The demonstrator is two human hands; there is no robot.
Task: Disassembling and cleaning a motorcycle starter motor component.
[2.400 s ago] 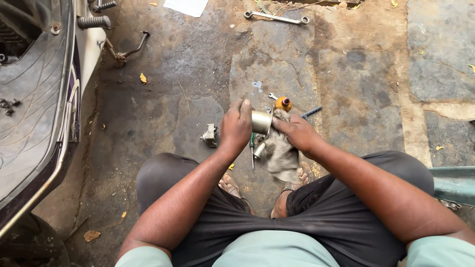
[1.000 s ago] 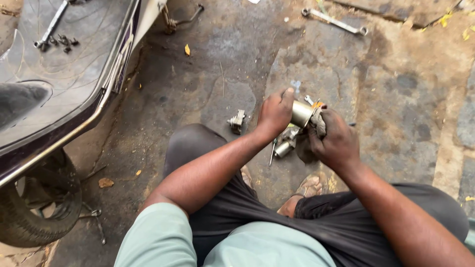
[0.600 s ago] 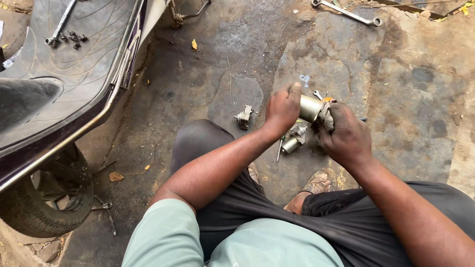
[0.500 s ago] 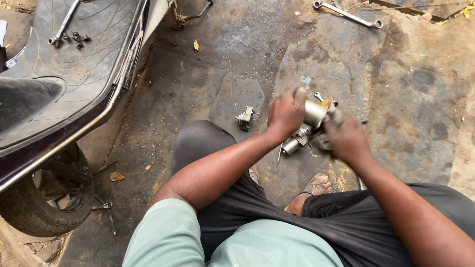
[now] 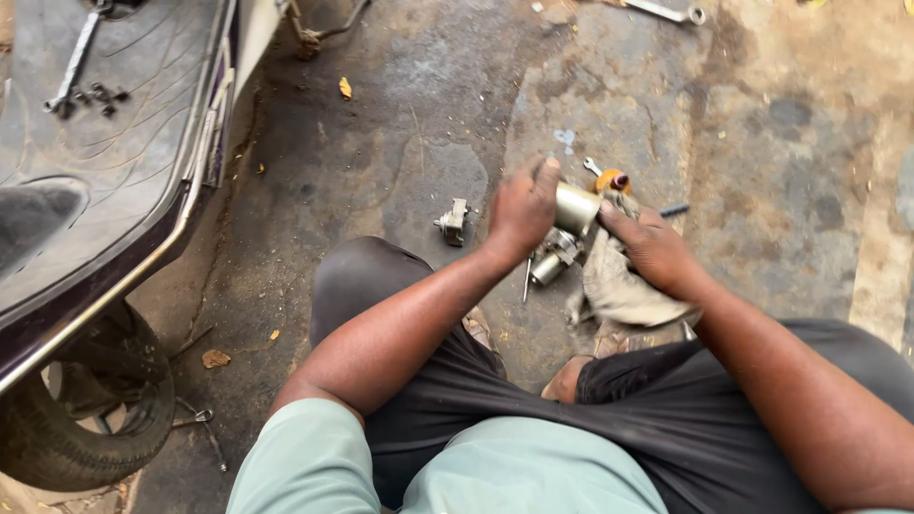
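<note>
The left hand point(image 5: 522, 209) grips a shiny metal cylinder point(image 5: 576, 207) just above the stained ground point(image 5: 762, 190). The right hand point(image 5: 652, 247) pinches it through a soft grey rag point(image 5: 619, 286). It looks hard, heavy and maybe slippery; hold its round sides.

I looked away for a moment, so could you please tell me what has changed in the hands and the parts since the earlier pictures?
Little changed. The left hand still grips the metal cylinder, and the right hand still presses the grey rag beside it. Only the camera shifted. The small metal part, the wrench and the scooter stayed put.
</note>
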